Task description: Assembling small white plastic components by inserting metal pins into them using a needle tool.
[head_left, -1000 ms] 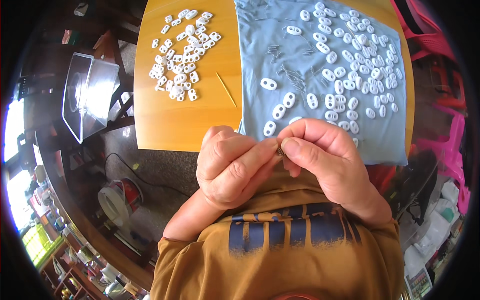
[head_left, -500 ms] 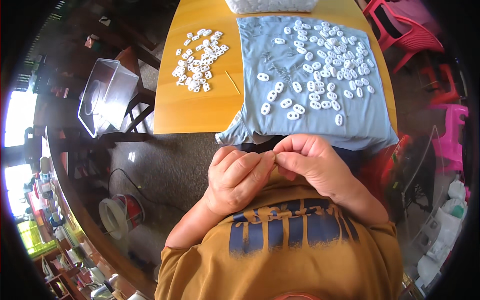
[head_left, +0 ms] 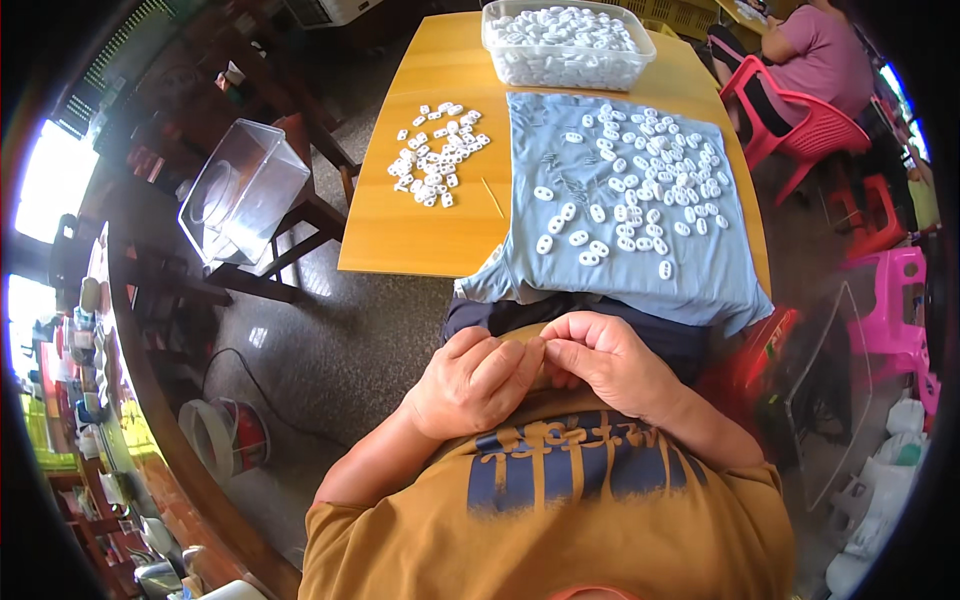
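Close in front of my shirt, my left hand (head_left: 472,380) and my right hand (head_left: 612,362) meet with their fingertips pinched together. Whatever lies between the fingertips is too small or hidden to make out. Beyond them a light blue cloth (head_left: 600,275), which looks like a shirt, covers the right part of the wooden table (head_left: 400,245). Many white oval pieces with two holes (head_left: 665,270) are scattered over the cloth, beside some thin dark metal bits (head_left: 572,188). Smaller white two-holed pieces (head_left: 440,165) form a loose pile on the bare wood at the left, near a thin yellow stick (head_left: 492,197).
A clear plastic bin (head_left: 570,72) full of white pieces stands at the table's far end. Left of the table, an empty clear container (head_left: 255,190) rests on a dark stool. A person in pink (head_left: 815,60) sits on a red chair (head_left: 800,125) at the far right.
The view has tilted up, so the whole bin and the seated person now show, and my hands appear lower. Both hands keep their fingertips pinched together.
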{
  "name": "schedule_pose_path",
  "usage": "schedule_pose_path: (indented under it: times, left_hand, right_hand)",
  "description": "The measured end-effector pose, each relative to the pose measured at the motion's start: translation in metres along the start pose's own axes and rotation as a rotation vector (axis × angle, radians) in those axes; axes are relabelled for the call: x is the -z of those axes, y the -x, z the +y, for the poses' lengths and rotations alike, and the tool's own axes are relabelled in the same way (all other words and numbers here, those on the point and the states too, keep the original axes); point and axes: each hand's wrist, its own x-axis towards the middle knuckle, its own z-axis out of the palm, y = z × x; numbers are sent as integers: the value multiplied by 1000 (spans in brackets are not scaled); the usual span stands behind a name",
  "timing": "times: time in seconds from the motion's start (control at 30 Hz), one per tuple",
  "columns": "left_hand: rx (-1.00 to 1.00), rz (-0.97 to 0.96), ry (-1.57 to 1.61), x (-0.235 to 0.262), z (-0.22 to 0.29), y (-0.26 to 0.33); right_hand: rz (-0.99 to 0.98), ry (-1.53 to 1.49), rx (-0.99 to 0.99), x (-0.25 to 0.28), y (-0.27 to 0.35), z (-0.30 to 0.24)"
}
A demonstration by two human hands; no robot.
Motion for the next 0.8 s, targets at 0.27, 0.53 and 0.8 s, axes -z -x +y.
schedule_pose_path:
  times: [0.27,0.53,0.8]
  left_hand:
    - [59,96,10,-11,1,-6]
    - [65,144,34,-25,0,-3]
    - [215,237,142,-37,1,-2]
  right_hand:
    - [32,-109,18,-1,2,-2]
    - [74,-22,89,-2,1,4]
    - [83,53,119,-4,-3,8]
